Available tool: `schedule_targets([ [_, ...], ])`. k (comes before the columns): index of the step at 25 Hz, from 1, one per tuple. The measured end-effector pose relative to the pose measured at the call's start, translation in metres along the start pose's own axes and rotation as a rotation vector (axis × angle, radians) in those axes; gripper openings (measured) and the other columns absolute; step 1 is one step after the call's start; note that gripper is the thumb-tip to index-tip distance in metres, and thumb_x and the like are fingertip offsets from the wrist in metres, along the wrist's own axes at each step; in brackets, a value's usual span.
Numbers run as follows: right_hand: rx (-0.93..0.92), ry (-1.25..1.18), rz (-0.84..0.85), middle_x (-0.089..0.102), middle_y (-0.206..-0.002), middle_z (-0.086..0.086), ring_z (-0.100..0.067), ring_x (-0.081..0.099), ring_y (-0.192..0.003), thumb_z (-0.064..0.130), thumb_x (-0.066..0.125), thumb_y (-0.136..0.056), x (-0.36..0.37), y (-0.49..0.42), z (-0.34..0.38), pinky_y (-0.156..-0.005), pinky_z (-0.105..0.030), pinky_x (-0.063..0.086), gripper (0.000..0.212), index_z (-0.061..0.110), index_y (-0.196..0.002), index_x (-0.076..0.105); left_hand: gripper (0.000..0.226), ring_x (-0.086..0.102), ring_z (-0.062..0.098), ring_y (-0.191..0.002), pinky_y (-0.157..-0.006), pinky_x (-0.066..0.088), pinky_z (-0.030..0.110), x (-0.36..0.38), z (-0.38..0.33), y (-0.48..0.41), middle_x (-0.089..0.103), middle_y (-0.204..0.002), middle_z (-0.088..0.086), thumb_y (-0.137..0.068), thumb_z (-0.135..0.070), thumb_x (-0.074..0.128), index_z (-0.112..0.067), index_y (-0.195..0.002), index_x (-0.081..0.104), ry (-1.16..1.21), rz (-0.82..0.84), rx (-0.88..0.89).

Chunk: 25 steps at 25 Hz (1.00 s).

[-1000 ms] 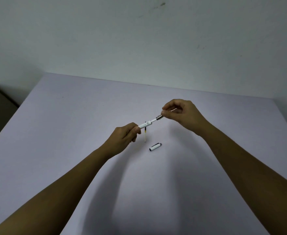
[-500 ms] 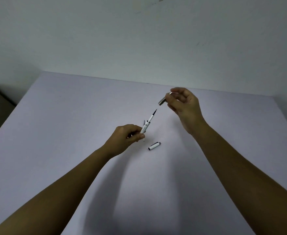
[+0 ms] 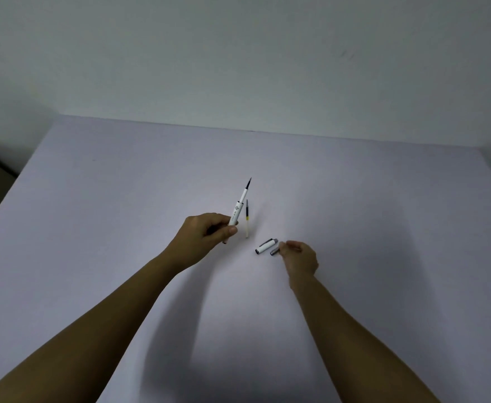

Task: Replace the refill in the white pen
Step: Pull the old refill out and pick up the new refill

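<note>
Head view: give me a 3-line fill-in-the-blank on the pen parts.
1. The pen barrel is held in the ___ hand.
2. The spare refill lies on the ___.
3. The grey tip, at the right hand, is beside the white ___.

Missing words: left; table; cap

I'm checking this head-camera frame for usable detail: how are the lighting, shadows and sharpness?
Head view: dim, even light with no glare; both forearms cast soft dark shadows on the table; wide-angle bend splays the table edges; the pen barrel in the left hand is fairly sharp, its print unreadable.
</note>
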State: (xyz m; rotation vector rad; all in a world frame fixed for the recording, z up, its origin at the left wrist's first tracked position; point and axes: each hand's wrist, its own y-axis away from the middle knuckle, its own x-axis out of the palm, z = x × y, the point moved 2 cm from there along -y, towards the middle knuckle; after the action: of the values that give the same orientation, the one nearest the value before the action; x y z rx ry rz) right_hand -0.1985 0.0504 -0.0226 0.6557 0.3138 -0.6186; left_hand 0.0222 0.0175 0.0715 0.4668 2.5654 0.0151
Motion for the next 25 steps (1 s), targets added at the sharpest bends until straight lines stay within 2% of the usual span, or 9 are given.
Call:
schedule_targets([
  [4,-0.005,0.14,-0.012,0.071,-0.105,-0.015,-0.028,0.064,-0.1,0.02,0.069,-0.081,0.011,-0.003,-0.009,-0.078,-0.023,0.041,0.025,0.004,-0.101,0.066,0.012,0.059,0.011,-0.069,-0.06,0.04,0.009,-0.006,0.005,0.0,0.069,-0.072,0.0,-0.085,-0.03,0.064,-0.021,-0.089,0.071,0.012,-0.019,-0.033],
  [8,-0.084,0.252,-0.006,0.071,-0.106,-0.016,-0.03,0.063,-0.102,0.021,0.069,-0.082,0.019,-0.002,-0.007,-0.082,-0.028,0.044,0.028,0.002,-0.102,0.065,0.012,0.057,0.007,-0.065,-0.06,0.04,0.01,-0.01,0.011,0.004,0.067,-0.069,-0.002,-0.085,-0.03,0.064,-0.022,-0.089,0.071,0.01,-0.027,-0.051],
  [12,-0.098,0.262,-0.007,0.071,-0.106,-0.015,-0.029,0.062,-0.105,0.021,0.068,-0.082,0.018,0.0,-0.005,-0.085,-0.03,0.044,0.03,0.001,-0.105,0.063,0.011,0.055,0.002,-0.062,-0.059,0.039,0.008,-0.01,0.013,0.006,0.066,-0.068,-0.004,-0.085,-0.029,0.064,-0.021,-0.089,0.071,0.013,-0.023,-0.059],
  [15,-0.141,0.244,-0.089,0.072,-0.099,-0.011,-0.029,0.064,-0.098,0.023,0.065,-0.084,0.011,0.008,0.011,-0.078,-0.03,0.044,0.021,0.008,-0.097,0.064,0.011,0.055,0.003,-0.063,-0.059,0.04,0.008,-0.007,0.012,0.006,0.066,-0.068,-0.002,-0.085,-0.028,0.065,-0.02,-0.089,0.071,0.015,-0.011,-0.058],
  [17,-0.237,0.043,-0.104,0.07,-0.086,-0.001,-0.014,0.065,-0.083,0.026,0.063,-0.084,0.009,0.019,0.04,-0.073,-0.026,0.044,0.008,0.018,-0.086,0.064,0.012,0.057,0.008,-0.063,-0.059,0.04,0.009,-0.005,0.011,0.005,0.067,-0.069,-0.001,-0.085,-0.028,0.065,-0.02,-0.09,0.071,0.013,-0.007,-0.052],
  [18,-0.304,-0.071,-0.04,0.068,-0.081,0.008,-0.001,0.062,-0.076,0.029,0.061,-0.085,0.009,0.026,0.059,-0.074,-0.026,0.047,0.007,0.025,-0.082,0.064,0.012,0.058,0.012,-0.065,-0.058,0.04,0.01,-0.004,0.01,0.003,0.067,-0.069,-0.001,-0.085,-0.028,0.064,-0.02,-0.09,0.071,0.012,-0.005,-0.049],
  [20,-0.442,-0.166,0.194,0.068,-0.08,0.018,0.006,0.061,-0.074,0.038,0.057,-0.086,0.008,0.039,0.097,-0.076,-0.024,0.051,0.012,0.036,-0.079,0.066,0.012,0.058,0.013,-0.065,-0.058,0.039,0.011,0.0,0.006,-0.001,0.067,-0.068,-0.002,-0.085,-0.029,0.064,-0.021,-0.09,0.071,-0.007,-0.004,-0.041],
  [22,-0.485,-0.147,0.399,0.071,-0.079,0.018,0.004,0.063,-0.076,0.039,0.057,-0.084,0.006,0.047,0.122,-0.075,-0.023,0.051,0.015,0.041,-0.075,0.069,0.01,0.055,0.008,-0.061,-0.057,0.039,0.009,0.004,0.003,-0.004,0.066,-0.067,-0.003,-0.085,-0.029,0.064,-0.021,-0.087,0.07,-0.044,-0.015,-0.032],
  [25,-0.476,-0.117,0.493,0.072,-0.081,0.012,-0.002,0.066,-0.08,0.028,0.067,-0.08,0.003,0.048,0.137,-0.078,-0.027,0.053,0.011,0.036,-0.074,0.071,0.013,0.052,0.003,-0.058,-0.054,0.037,0.007,0.006,-0.002,-0.007,0.065,-0.064,-0.004,-0.086,-0.029,0.063,-0.019,-0.08,0.068,-0.083,-0.034,-0.002],
])
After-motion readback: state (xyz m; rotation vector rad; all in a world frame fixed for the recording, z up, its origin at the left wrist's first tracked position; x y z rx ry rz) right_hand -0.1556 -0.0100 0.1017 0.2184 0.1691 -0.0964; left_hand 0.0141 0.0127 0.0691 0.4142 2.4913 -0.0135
